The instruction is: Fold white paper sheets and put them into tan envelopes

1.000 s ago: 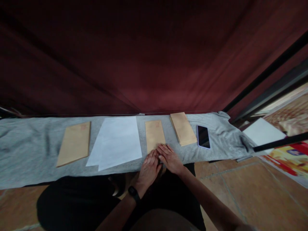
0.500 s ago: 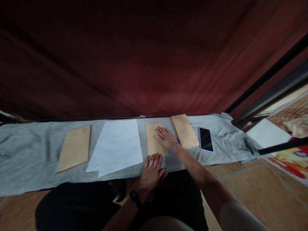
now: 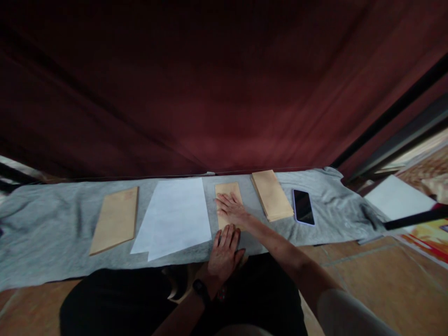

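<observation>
A brown paper envelope [image 3: 227, 188] lies flat on the grey cloth in front of me. Across its middle rests my right hand [image 3: 231, 208], palm down with the fingers spread. My left hand [image 3: 224, 249], with a dark band on its wrist, lies flat at the near end, fingertips on the envelope's edge. Both hands are open and cover much of the envelope. Left of it are overlapping white paper sheets [image 3: 178, 217]. Farther left sits a stack of brown envelopes [image 3: 115, 219]; another envelope stack [image 3: 273, 193] is right of my right hand.
A phone [image 3: 303, 206] in a pale purple case lies right of the envelopes. Grey cloth [image 3: 56, 233] covers the narrow surface. A dark red curtain [image 3: 210, 93] hangs behind it. Black bars, a white panel [image 3: 399, 198] and a colourful printed sheet are at the right.
My right hand has slid left across the envelope, from its right side to its middle. My left hand stays at the near edge. The whole view has shifted slightly.
</observation>
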Tool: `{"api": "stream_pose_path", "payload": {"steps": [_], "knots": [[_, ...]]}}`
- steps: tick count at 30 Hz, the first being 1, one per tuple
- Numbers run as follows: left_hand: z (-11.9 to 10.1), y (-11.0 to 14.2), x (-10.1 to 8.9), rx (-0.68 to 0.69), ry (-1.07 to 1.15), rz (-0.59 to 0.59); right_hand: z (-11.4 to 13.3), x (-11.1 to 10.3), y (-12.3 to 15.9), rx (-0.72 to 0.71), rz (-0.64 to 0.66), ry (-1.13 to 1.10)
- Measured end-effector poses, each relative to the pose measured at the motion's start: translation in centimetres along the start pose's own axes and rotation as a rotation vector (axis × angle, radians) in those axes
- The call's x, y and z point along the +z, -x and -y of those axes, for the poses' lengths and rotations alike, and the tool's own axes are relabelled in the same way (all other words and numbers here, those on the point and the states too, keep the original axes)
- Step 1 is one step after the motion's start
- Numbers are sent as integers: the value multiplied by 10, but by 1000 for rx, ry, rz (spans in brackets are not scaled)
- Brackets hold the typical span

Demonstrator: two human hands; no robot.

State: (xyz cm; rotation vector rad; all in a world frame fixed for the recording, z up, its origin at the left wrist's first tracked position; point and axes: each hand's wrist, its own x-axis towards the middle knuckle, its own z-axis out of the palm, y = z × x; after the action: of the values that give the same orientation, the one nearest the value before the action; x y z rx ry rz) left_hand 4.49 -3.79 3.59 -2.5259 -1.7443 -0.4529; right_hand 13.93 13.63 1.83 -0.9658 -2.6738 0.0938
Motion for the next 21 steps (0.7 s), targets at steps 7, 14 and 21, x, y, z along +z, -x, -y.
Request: {"api": "stream_pose_path", "payload": {"steps": [7,14,21], "knots": [[0,0,6,0,-73,-23,-18,-8,-23,142,11,15],[0,-1,5,6,-82,-45,-20,-6,-34,291,20,27],[-1,-2,5,-11,-45,-59,-15,0,-30,443,-12,35]]}}
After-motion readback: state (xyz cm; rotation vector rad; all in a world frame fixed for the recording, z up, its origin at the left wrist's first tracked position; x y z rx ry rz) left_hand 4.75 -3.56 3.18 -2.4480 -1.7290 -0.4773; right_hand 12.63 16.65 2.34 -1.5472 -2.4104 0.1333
